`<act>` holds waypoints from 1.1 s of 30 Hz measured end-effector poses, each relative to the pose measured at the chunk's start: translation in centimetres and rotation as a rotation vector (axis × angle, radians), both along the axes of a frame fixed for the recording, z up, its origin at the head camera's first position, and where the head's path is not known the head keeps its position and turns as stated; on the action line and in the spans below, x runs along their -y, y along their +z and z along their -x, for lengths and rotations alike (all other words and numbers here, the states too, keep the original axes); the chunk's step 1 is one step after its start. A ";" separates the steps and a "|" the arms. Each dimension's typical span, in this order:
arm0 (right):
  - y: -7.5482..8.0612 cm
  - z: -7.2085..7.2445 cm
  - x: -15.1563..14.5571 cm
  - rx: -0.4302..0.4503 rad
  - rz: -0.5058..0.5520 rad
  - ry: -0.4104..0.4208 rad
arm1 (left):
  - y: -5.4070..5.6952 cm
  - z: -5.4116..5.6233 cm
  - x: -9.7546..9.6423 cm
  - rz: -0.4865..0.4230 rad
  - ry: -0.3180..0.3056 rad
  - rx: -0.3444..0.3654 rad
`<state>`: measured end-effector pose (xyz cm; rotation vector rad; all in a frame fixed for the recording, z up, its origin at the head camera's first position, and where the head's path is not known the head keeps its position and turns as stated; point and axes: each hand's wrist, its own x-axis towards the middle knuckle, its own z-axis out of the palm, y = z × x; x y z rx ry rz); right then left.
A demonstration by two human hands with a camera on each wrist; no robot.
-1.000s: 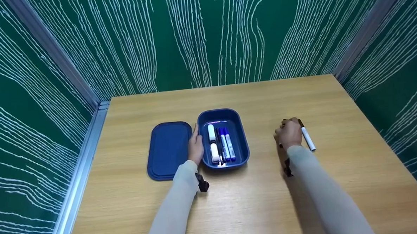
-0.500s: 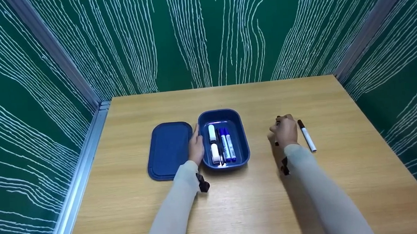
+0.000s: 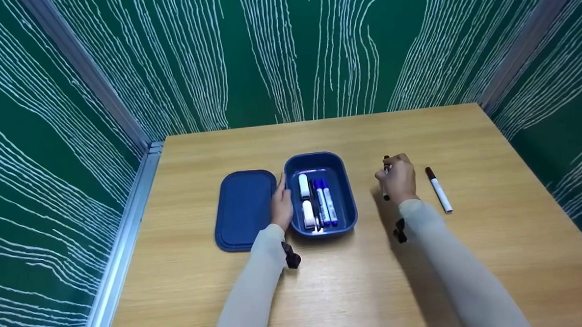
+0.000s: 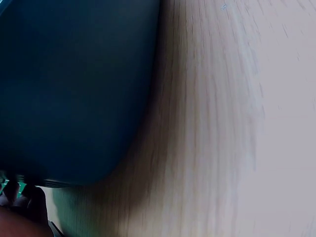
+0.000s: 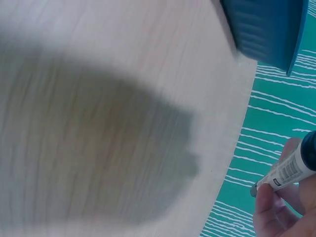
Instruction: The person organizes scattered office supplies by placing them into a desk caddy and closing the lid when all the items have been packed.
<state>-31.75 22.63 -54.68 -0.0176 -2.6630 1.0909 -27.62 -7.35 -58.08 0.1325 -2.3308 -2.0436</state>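
Within right hand (image 3: 399, 179), marker (image 5: 287, 171), cap (image 5: 310, 151) apparently forward

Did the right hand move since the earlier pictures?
Yes. Judged against the loose marker, the right hand has moved left, towards the blue box, carrying the held marker; its gap from the loose marker has widened.

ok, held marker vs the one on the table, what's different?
The held marker is gripped in the right hand; the loose marker lies on the table. The hand partly covers the held marker; the loose marker is in full view. The held marker is dark at both ends, the loose marker only at its cap end. Both have white barrels.
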 end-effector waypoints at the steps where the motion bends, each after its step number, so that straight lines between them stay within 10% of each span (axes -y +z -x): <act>1: 0.1 0.0 0.1 -0.003 0.001 0.001 | 0.0 0.0 0.0 0.000 0.000 0.000; 33: 1.9 -0.4 7.4 -0.053 0.077 0.110 | -0.3 0.3 -0.1 0.009 0.020 0.023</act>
